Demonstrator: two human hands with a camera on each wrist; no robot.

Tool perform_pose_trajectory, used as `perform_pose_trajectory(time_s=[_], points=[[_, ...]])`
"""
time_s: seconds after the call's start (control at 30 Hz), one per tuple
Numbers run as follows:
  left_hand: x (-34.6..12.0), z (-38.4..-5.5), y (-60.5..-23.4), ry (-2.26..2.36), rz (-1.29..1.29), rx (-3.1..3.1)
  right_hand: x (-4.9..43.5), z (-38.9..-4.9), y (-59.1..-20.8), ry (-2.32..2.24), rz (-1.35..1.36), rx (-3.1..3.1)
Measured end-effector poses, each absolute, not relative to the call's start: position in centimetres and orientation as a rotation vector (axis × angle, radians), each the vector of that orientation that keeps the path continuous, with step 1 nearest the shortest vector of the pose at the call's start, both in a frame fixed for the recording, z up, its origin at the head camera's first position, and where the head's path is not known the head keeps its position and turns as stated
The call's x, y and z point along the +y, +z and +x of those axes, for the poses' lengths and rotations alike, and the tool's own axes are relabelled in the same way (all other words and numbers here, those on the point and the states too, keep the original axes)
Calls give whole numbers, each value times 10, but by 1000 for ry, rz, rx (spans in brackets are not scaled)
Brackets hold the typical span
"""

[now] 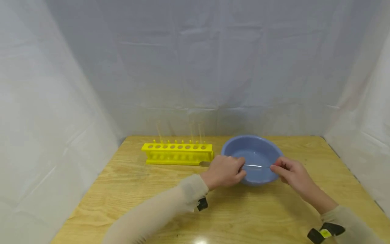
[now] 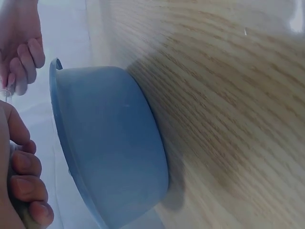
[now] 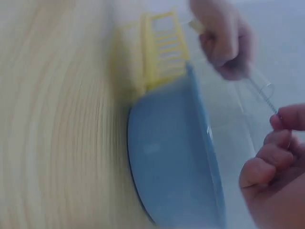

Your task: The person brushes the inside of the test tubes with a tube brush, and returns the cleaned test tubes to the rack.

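My left hand (image 1: 223, 171) grips a clear glass test tube (image 1: 252, 165) held nearly level over the blue basin (image 1: 226, 144). The tube's rounded, grey-brown-looking end sticks out to the left of the fist. Its open mouth faces my right hand (image 1: 290, 173), whose thumb and finger pinch a thin twisted wire (image 3: 269, 102) that runs into the mouth. In the left wrist view, the left fingers (image 2: 26, 186) curl round the tube, with something dark greenish in the palm. The wire's far end is hidden behind the left hand.
A yellow test tube rack (image 1: 176, 148) stands left of the basin, with several clear tubes (image 1: 159, 132) upright at its back. White sheeting (image 1: 195, 67) walls the wooden table (image 1: 137, 196) at the back and both sides.
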State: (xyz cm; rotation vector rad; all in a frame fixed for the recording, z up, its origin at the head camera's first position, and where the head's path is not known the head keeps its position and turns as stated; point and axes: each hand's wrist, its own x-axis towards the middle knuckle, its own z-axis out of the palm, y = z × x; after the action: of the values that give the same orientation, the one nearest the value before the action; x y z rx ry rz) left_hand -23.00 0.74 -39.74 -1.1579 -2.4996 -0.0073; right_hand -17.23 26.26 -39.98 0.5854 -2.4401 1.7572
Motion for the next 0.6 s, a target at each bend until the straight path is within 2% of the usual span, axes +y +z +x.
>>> perform_pose_trajectory(time_s=[0.1,0.2,0.33,0.47,0.6], points=[[9,-229,-398,52,-1150,-2460,265,-175,-398,2248,484,-2359],[9,-229,-397,38,-1157,-2477,265,-176,-399,2397,401,-2342],[7,-229,-395,-88,-1167,-2582,263,-174,-404,1871,458,-2510],[5,-232,-395,-195,-1176,-2671,262,-176,-411,1130,720,-2426],[3,-233,-396,-231,-1195,-2703,264,-181,-415,665,938,-2170]])
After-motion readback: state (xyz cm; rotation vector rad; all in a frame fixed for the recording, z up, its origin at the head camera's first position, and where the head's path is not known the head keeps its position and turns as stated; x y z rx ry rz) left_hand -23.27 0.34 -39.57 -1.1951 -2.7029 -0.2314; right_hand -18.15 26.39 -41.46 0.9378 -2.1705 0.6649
